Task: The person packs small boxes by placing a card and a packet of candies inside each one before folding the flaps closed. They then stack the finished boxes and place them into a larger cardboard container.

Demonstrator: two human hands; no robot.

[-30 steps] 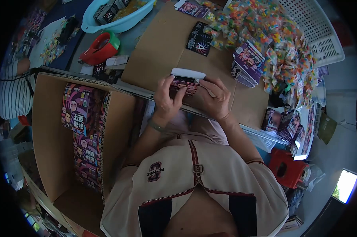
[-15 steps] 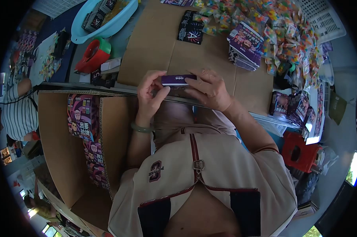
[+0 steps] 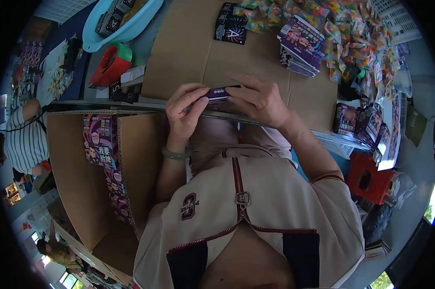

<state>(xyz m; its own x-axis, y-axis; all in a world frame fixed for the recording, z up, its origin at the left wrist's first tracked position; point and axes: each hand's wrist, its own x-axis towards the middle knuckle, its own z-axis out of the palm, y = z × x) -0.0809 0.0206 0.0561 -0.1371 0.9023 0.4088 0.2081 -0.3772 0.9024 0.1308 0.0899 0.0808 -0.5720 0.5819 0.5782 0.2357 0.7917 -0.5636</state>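
Note:
Near the table's front edge I hold a small purple box (image 3: 219, 94) with white lettering on its narrow side. My left hand (image 3: 186, 107) pinches its left end between thumb and fingers. At the other end, my right hand (image 3: 264, 100) grips it with thumb and finger, while its upper fingers stretch out past it. Further back on the cardboard sheet (image 3: 179, 58) lie black packets (image 3: 231, 26) printed with a white "A". A stack of purple printed cards or flat boxes (image 3: 301, 45) stands to the right of them.
Many small clear bags of colourful pieces (image 3: 352, 43) cover the back right. A cardboard carton (image 3: 75, 192) with printed purple boxes (image 3: 102, 139) stands at my left. Beyond it are a blue basin (image 3: 94, 41) and a red tape dispenser (image 3: 109, 70). A red stool (image 3: 369, 178) is at right.
The purple box has tilted, its right end now higher, and shows less of its side. My left fingers have closed further over its end. The whole view has shifted slightly.

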